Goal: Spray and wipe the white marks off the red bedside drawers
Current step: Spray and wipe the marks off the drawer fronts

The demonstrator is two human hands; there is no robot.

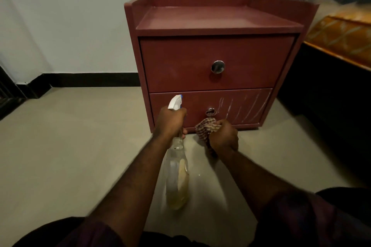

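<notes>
The red bedside drawers [212, 60] stand on the floor against the wall, both drawers closed, each with a round metal knob. White streaks [247, 106] cross the right half of the lower drawer front. My left hand [170, 121] grips the neck of a clear spray bottle [176, 168] with a white and blue nozzle aimed at the lower drawer's left part. My right hand [223, 136] holds a bunched checked cloth [206, 126] just below the lower knob, close to the drawer's bottom edge.
A bed with an orange patterned cover [341, 34] and a dark base stands right of the drawers. Beige floor tiles [80, 136] spread to the left, with a black skirting along the white wall. A small white speck lies on the floor between my arms.
</notes>
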